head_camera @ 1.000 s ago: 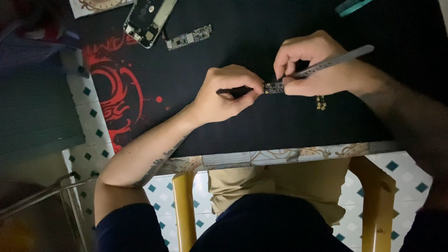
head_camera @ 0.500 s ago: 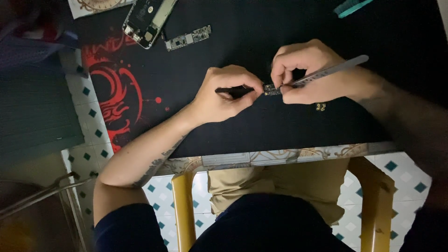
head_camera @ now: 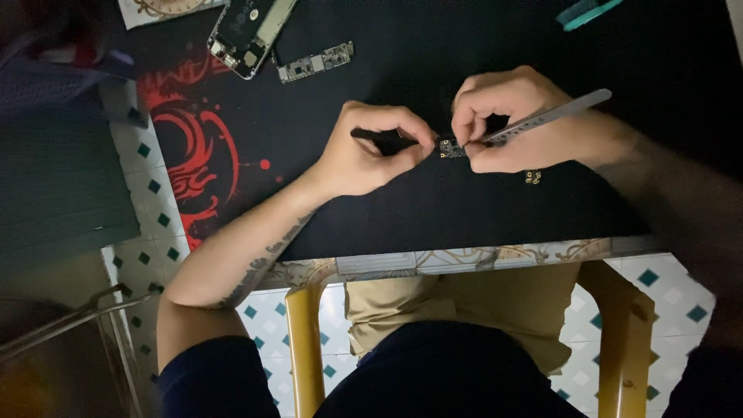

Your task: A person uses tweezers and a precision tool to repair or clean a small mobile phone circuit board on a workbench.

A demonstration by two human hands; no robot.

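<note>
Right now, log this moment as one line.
left hand: grips black tool | right hand: holds tweezers | small part: between both hands | opened phone: on mat

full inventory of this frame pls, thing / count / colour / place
small part: 1, dark with pale specks, pinched between both hands at mat centre
tweezers: 1, silver, in right hand, tips at the small part
dark tool: 1, black, in left hand, type unclear
opened phone: 1, silver and dark, top left of mat
circuit board: 1, grey-green strip, just right of the phone
tiny loose part: 1, gold-speckled, on mat below right hand
teal tool: 1, teal, top right, partly cut off
mat: 1, black with red print at left, covers the table
stool: 1, yellow, under the person
left hand: 1, holds dark tool
right hand: 1, holds tweezers
</note>
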